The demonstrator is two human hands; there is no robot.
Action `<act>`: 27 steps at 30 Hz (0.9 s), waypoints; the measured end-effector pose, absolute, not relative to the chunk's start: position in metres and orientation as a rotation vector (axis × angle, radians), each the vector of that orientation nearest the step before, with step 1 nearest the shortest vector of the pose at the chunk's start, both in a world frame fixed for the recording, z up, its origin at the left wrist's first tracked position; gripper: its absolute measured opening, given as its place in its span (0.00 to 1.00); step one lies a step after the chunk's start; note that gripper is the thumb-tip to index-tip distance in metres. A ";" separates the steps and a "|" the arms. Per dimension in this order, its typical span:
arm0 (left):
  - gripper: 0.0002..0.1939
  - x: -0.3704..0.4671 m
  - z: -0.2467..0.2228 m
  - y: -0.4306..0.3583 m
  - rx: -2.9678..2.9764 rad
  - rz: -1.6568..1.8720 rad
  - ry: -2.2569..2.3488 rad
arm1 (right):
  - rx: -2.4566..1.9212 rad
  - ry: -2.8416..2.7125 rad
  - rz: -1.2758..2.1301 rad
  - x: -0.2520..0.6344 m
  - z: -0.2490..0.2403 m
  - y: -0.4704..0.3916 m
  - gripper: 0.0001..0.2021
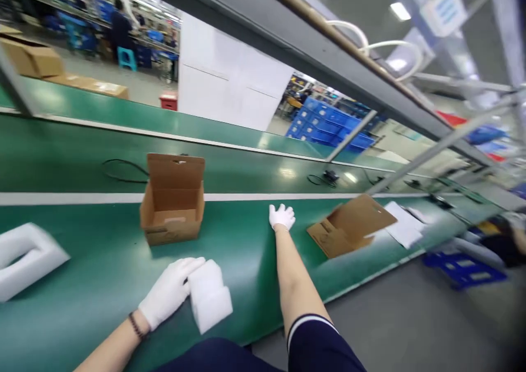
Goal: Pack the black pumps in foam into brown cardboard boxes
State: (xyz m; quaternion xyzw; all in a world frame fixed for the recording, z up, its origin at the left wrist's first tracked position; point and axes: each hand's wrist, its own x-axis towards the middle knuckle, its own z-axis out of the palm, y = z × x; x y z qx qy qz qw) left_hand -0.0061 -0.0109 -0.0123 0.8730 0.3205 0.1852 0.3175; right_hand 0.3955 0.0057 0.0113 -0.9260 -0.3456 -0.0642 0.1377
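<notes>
My left hand (171,291), in a white glove, grips the upper left side of a white foam block (210,298) that has a step in its shape. My right hand (282,217), gloved in white too, reaches far forward with its fingers spread and nothing in it. It is over the green work surface (246,262), between two cardboard boxes. The box on the left (175,218) stands upright with its lid raised. To the right, a second cardboard box (349,229) lies tilted with its flap open, nearer to my right hand.
At far left lies a white foam frame (28,259). Papers (402,224) lie beyond the right box. Black cables (324,178) run along the back strip. A metal shelf beam (287,29) crosses overhead, with slanted posts. Blue crates (324,122) are stacked behind.
</notes>
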 end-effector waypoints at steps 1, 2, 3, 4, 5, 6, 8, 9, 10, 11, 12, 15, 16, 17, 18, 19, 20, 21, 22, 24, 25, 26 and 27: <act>0.23 -0.006 -0.015 -0.009 2.306 0.494 0.846 | -2.714 -0.891 -0.197 0.403 0.008 0.008 0.22; 0.24 -0.006 -0.018 -0.008 2.314 0.504 0.847 | -2.739 -0.805 -0.203 0.410 0.005 0.010 0.24; 0.24 -0.006 -0.021 -0.006 2.321 0.519 0.847 | -2.755 -0.748 -0.203 0.415 0.000 0.013 0.25; 0.24 -0.007 -0.024 -0.005 2.325 0.539 0.846 | -2.761 -0.720 -0.199 0.419 -0.004 0.016 0.27; 0.23 -0.007 -0.027 -0.003 2.327 0.557 0.842 | -2.762 -0.710 -0.192 0.423 -0.007 0.019 0.28; 0.23 -0.007 -0.030 -0.002 2.328 0.570 0.840 | -2.761 -0.706 -0.184 0.427 -0.011 0.020 0.28; 0.23 -0.007 -0.033 0.001 2.331 0.579 0.841 | -2.758 -0.701 -0.164 0.434 -0.015 0.023 0.28; 0.23 -0.006 -0.034 0.003 2.335 0.574 0.841 | -2.757 -0.698 -0.151 0.437 -0.016 0.024 0.28; 0.24 -0.006 -0.034 0.004 2.339 0.569 0.841 | -2.754 -0.696 -0.135 0.440 -0.017 0.025 0.28; 0.24 -0.006 -0.033 0.005 2.340 0.564 0.840 | -2.752 -0.694 -0.117 0.443 -0.017 0.025 0.28; 0.25 -0.006 -0.031 0.005 2.341 0.556 0.835 | -2.748 -0.694 -0.100 0.446 -0.017 0.026 0.27; 0.26 -0.006 -0.028 0.006 2.343 0.524 0.823 | -2.737 -0.690 -0.076 0.453 -0.016 0.029 0.27; 0.26 -0.006 -0.028 0.007 2.346 0.517 0.823 | -2.734 -0.684 -0.083 0.454 -0.015 0.030 0.27; 0.26 -0.006 -0.029 0.007 2.349 0.518 0.827 | -2.731 -0.676 -0.095 0.455 -0.015 0.031 0.28; 0.26 -0.007 -0.031 0.008 2.352 0.519 0.829 | -2.728 -0.669 -0.110 0.456 -0.015 0.032 0.28; 0.26 -0.007 -0.034 0.008 2.352 0.526 0.828 | -2.725 -0.662 -0.126 0.457 -0.015 0.033 0.28; 0.25 -0.007 -0.037 0.009 2.352 0.536 0.827 | -2.721 -0.656 -0.143 0.458 -0.015 0.034 0.28; 0.24 -0.007 -0.039 0.009 2.352 0.546 0.829 | -2.718 -0.651 -0.160 0.459 -0.015 0.036 0.28; 0.23 -0.007 -0.042 0.009 2.354 0.557 0.838 | -2.714 -0.643 -0.176 0.461 -0.014 0.037 0.28; 0.22 -0.007 -0.044 0.009 2.361 0.560 0.860 | -2.710 -0.626 -0.205 0.467 -0.014 0.043 0.28; 0.22 -0.008 -0.045 0.009 2.363 0.559 0.871 | -2.708 -0.621 -0.216 0.471 -0.014 0.046 0.28; 0.22 -0.008 -0.044 0.008 2.362 0.552 0.877 | -2.707 -0.618 -0.227 0.476 -0.013 0.049 0.27; 0.22 -0.008 -0.044 0.008 2.356 0.548 0.880 | -2.706 -0.619 -0.238 0.481 -0.013 0.053 0.27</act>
